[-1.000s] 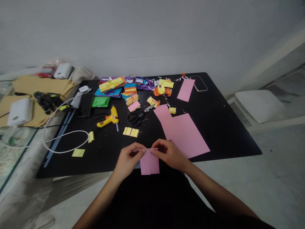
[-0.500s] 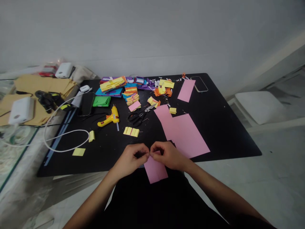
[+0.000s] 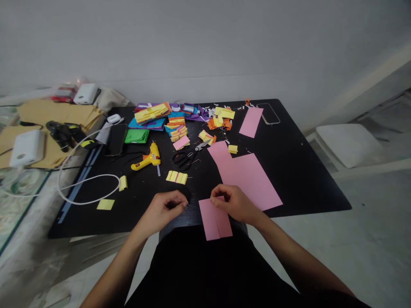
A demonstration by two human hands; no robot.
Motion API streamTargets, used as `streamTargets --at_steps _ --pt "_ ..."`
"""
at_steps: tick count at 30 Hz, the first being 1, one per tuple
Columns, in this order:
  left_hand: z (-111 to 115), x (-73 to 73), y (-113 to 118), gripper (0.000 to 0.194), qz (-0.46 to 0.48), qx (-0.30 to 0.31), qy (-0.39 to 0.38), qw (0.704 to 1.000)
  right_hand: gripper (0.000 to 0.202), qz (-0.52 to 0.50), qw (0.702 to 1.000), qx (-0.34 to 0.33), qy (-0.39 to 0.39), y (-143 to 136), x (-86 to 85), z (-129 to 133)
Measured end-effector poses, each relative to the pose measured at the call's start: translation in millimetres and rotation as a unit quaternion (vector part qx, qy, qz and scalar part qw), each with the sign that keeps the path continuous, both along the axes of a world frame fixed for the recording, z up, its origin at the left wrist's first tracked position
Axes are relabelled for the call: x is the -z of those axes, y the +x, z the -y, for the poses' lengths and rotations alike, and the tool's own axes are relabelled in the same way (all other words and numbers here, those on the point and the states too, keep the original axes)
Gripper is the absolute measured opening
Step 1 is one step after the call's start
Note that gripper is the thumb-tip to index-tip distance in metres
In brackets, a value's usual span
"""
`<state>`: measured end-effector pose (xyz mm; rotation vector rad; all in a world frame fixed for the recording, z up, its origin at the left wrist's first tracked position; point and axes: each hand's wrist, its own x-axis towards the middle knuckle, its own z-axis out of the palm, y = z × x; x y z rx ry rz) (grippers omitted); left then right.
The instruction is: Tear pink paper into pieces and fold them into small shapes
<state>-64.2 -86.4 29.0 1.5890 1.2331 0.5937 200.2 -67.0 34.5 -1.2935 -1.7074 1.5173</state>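
My right hand pinches the top edge of a pink sheet of paper, which hangs over the table's front edge with a lengthwise crease in it. To the left of the sheet, apart from it, is my left hand, its thumb and fingers curled together and nothing visible between them. Larger pink sheets lie just beyond my right hand. A striped yellow folded paper rests ahead of my left hand. Black-handled scissors lie behind it, near a yellow glue gun.
Folded coloured papers and scraps cover the back of the black table. A phone and a looped white cable are at the left. Another pink sheet lies by a phone-shaped frame. A white stool stands right.
My left hand has let go of the pink paper and moved left. The sheet has shifted slightly right in my right hand and shows more of its width.
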Motion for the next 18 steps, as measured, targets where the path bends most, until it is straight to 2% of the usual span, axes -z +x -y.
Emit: streamTargets --at_steps 5,12,18 --pt "2 0.8 16 0.022 0.044 -0.024 -0.005 0.999 0.01 -0.02 1.0 0.001 -0.007 -5 2.9 3" --pt "5 8.4 31 0.018 0.049 0.013 0.012 0.999 0.006 -0.011 0.999 -0.038 -0.011 -6 8.7 7" --pt "5 3.6 33 0.014 0.028 0.043 0.034 0.998 0.004 -0.034 0.997 -0.056 -0.028 -9 8.3 9"
